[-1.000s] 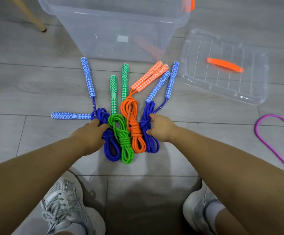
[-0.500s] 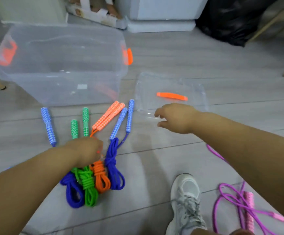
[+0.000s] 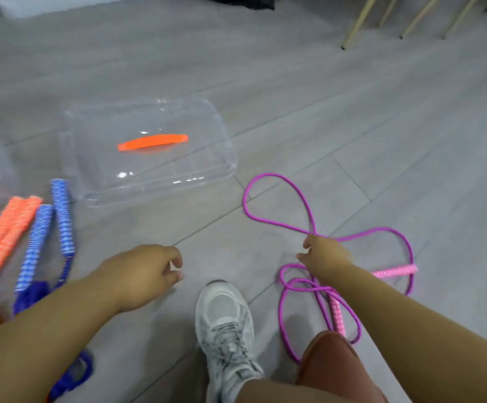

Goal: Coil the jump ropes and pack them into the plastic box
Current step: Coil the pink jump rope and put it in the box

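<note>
a grey-white sneaker (image 3: pixel 225 324) stands on the grey tiled floor (image 3: pixel 352 112), wooden chair legs (image 3: pixel 358 21) beyond.

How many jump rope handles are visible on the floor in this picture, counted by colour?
Orange handles: 2
Blue handles: 2
Pink handles: 2
Total: 6

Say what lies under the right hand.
The purple rope loops in beneath the right hand; a pink handle runs under the forearm. The hand hides any crossing or grip.
</note>
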Tool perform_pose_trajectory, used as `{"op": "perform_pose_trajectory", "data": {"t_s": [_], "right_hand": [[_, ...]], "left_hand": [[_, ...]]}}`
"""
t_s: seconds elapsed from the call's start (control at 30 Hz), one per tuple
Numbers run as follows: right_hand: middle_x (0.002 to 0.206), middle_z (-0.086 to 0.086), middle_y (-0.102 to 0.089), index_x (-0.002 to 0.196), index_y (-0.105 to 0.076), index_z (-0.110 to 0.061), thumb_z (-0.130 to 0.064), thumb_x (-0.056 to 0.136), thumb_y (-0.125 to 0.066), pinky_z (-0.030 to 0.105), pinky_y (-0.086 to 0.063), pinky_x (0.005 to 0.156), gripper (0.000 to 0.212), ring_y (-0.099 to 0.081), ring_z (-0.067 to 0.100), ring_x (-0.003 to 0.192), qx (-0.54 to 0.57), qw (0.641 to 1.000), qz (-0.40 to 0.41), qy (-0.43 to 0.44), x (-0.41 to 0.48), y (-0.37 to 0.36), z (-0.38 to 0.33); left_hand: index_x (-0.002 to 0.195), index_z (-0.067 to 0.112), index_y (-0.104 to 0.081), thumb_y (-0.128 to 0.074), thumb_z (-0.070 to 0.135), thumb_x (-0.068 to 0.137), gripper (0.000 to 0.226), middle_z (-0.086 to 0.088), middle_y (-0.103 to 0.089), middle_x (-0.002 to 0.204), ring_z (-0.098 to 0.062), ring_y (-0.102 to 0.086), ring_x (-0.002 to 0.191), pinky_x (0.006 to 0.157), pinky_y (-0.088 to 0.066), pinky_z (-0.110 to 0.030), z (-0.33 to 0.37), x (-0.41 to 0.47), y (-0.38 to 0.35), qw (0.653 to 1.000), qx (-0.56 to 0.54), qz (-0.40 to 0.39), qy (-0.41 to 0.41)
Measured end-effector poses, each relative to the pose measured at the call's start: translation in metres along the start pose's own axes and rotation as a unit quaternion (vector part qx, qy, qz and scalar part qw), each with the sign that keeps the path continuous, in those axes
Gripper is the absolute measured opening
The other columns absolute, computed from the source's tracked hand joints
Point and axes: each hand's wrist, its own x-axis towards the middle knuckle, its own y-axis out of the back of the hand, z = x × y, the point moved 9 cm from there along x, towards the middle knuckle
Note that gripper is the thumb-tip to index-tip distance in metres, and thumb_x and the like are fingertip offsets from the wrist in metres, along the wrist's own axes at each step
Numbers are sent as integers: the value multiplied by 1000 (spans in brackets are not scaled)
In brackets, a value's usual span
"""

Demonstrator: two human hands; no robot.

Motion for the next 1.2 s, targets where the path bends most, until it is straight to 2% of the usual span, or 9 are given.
{"op": "perform_pose_trajectory", "data": {"t_s": [0.17, 0.3, 0.37, 0.5, 0.67, 0.83, 0.93, 1.07, 1.2], "right_hand": [[131, 19, -40, 133, -30, -7, -39, 78, -69, 40, -43, 92, 75, -48, 37, 117, 50, 991, -65, -110, -3, -50, 78], [138, 23, -25, 145, -2, -5, -34, 71, -77, 41, -42, 97, 110, -45, 41, 121, 14, 985, -148, -91, -5, -91, 92], [136, 21, -32, 145, -3, -7, -30, 75, -74, 45, -45, 94, 102, -49, 42, 117, 20, 989, -123, -83, 2, -97, 94], [123, 14, -51, 130, -32, -13, -26, 86, -58, 43, -47, 84, 52, -57, 38, 105, 45, 998, -44, -15, 15, -87, 70], [107, 7, -59, 116, -51, -16, -25, 88, -55, 35, -48, 79, 29, -59, 26, 94, 109, 988, -16, 108, 23, -64, 4], [92, 6, -57, 99, -56, -12, -20, 87, -56, 29, -40, 67, 13, -52, 21, 79, 125, 961, 17, 247, 22, -21, -67], [92, 4, -59, 100, -58, -14, -18, 85, -59, 33, -46, 72, 15, -55, 21, 82, 113, 943, 25, 312, 16, -4, -100], [102, 7, -63, 110, -60, -13, -12, 83, -57, 34, -46, 77, 28, -57, 24, 92, 103, 921, 22, 376, 3, 3, -141], [108, 9, -63, 118, -59, -12, -11, 84, -58, 27, -41, 78, 34, -58, 24, 96, 120, 907, -3, 404, -3, 0, -167]], "left_hand": [[106, 30, -60, -53, 43, 91, 21, 10, -58, 97, -10, -55, 92, 84, -44, -25, 16, 30, -26, 999, 2, -39, -5], [107, 32, -60, -52, 41, 91, 19, 10, -58, 99, -11, -55, 92, 84, -46, -27, 20, 47, -43, 997, 25, -72, 2], [109, 32, -58, -50, 42, 92, 21, 11, -57, 102, -11, -53, 93, 84, -45, -27, 24, 54, -50, 995, 50, -91, 4], [108, 31, -57, -49, 44, 92, 21, 12, -54, 97, -11, -52, 92, 81, -44, -27, 41, 68, -57, 993, 53, -101, 4], [113, 29, -55, -51, 42, 92, 26, 9, -54, 100, -13, -53, 94, 82, -45, -28, 65, 78, -54, 996, 40, -77, -13], [133, 18, -39, -66, 36, 84, 59, -6, -44, 128, -23, -50, 113, 92, -44, -38, 72, 79, -14, 993, -86, 81, -10], [136, 18, -32, -73, 36, 77, 74, -6, -41, 126, -20, -50, 107, 91, -43, -35, 58, 76, 13, 956, -233, 175, 28], [140, 26, -32, -75, 34, 77, 77, 0, -44, 123, -16, -50, 106, 91, -40, -28, 39, 80, 13, 957, -251, 139, 52], [110, 20, -63, -74, 23, 78, 34, 1, -62, 95, -23, -60, 99, 76, -37, -23, 19, 80, -6, 974, -216, 53, 52]]}}
